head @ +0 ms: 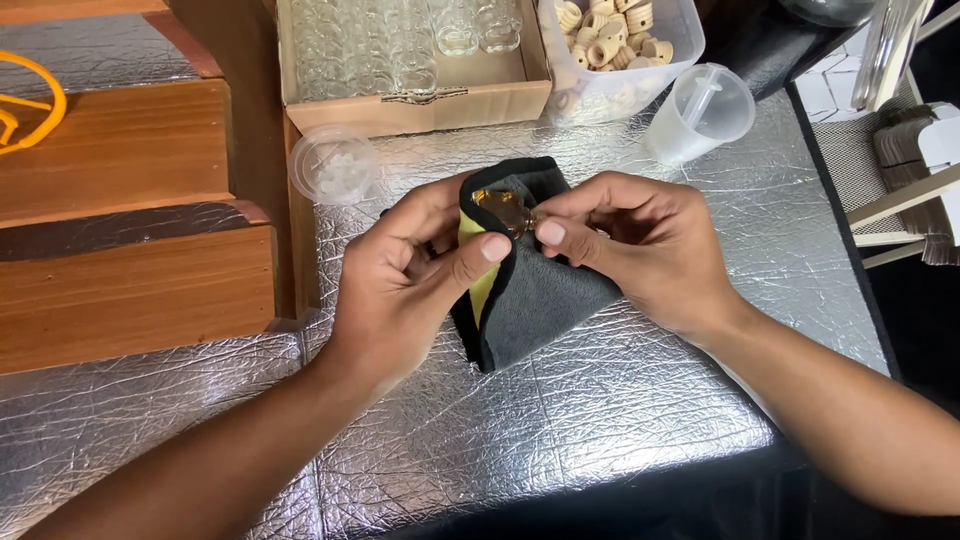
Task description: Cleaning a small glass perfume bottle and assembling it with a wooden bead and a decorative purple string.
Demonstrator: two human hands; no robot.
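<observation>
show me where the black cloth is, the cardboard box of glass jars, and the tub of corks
black cloth [535,300]: head view, on its lower dark fold.
cardboard box [420,108]: head view, on its front wall.
tub of corks [680,30]: head view, on its right rim.

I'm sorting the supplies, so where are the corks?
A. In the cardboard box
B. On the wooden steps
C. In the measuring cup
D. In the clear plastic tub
D: the corks lie piled in the clear tub, right of the cardboard box of glass bottles.

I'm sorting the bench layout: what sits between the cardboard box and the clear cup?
In the head view, a clear tub of small tan rings sits between the box and the cup.
</observation>
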